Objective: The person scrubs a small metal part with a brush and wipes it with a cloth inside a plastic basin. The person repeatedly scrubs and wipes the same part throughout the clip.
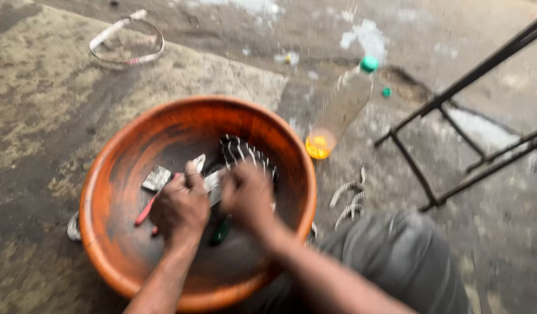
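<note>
A small grey metal part [213,181] sits at the centre of the frame, inside the orange basin [114,232] on the concrete floor [41,104]. The left hand [180,206] and right hand [247,195] are both clenched around it; blur hides the exact grip. A striped cloth [242,152] lies in the basin behind the hands, and a plastic bottle [341,107] lies at the upper right.

On the stained concrete — a green-capped plastic bottle [342,107], a black metal frame [454,128], a strap loop [127,39].
</note>
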